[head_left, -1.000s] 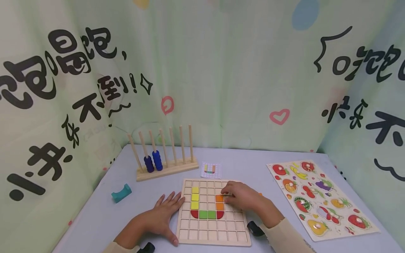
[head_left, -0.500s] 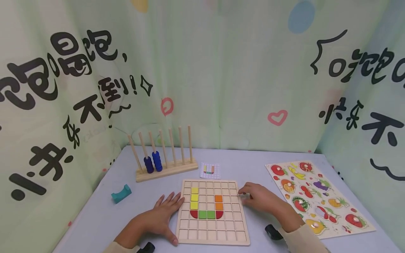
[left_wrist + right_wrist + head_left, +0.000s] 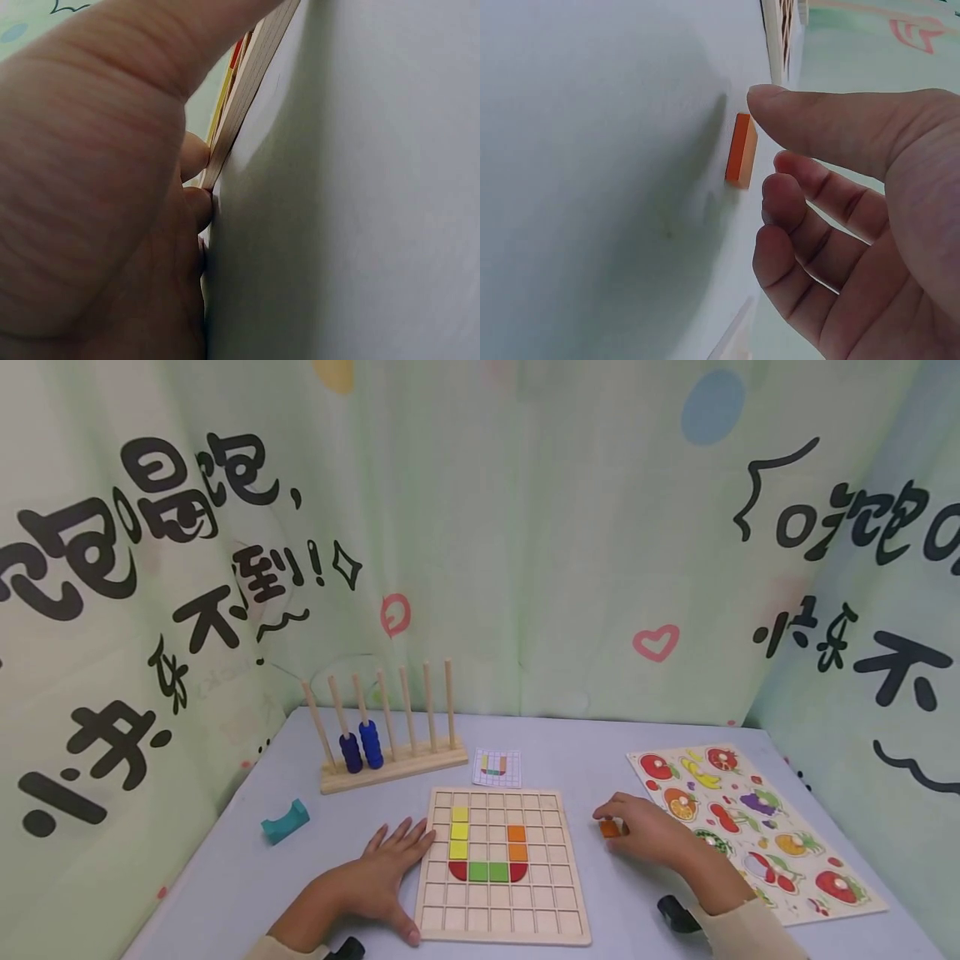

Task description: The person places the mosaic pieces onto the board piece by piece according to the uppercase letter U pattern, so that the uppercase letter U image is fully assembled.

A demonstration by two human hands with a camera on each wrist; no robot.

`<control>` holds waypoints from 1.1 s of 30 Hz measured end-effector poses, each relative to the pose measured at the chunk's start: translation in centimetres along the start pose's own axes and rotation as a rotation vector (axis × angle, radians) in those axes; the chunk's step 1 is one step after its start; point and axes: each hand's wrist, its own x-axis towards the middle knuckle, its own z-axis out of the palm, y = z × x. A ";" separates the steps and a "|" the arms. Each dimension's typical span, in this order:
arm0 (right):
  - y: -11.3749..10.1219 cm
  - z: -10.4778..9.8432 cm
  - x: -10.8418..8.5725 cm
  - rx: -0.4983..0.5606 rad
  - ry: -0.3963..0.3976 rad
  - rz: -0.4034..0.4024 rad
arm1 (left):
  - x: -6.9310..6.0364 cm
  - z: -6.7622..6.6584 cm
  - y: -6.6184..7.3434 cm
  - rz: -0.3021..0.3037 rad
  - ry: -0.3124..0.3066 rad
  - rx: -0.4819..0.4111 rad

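A wooden grid board (image 3: 504, 917) lies on the table in the head view. Set in its squares are three yellow tiles (image 3: 459, 832), two green tiles (image 3: 488, 872), two orange tiles (image 3: 517, 843) and two rounded red tiles (image 3: 458, 870). My left hand (image 3: 382, 878) rests with spread fingers against the board's left edge; the left wrist view shows its fingertips touching the wooden rim (image 3: 244, 94). To the right of the board, my right hand (image 3: 651, 832) is around a loose orange block (image 3: 740, 150) on the table. Its thumb is close to the block, the other visible fingers are loosely bent, and its index finger is hidden.
Behind the board lies a small pattern card (image 3: 497, 768). A wooden peg stand (image 3: 397, 768) with blue beads is at the back left, and a teal curved piece (image 3: 286, 822) lies in front of it. A fruit puzzle board (image 3: 757, 827) lies at the right.
My right hand has left the board and moved right to the orange block on the table. The left hand has stayed at the board's left edge.
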 end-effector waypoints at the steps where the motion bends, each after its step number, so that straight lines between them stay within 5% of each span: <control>1: 0.1 0.0 0.0 -0.001 -0.002 0.013 | 0.0 0.0 0.0 0.001 0.001 -0.001; 7: 0.9 0.0 0.0 -0.003 -0.005 0.058 | -0.1 0.1 -0.1 -0.004 -0.001 -0.010; 33: 1.6 0.4 0.5 0.025 -0.041 0.023 | -0.3 -0.5 0.5 -0.010 -0.007 -0.006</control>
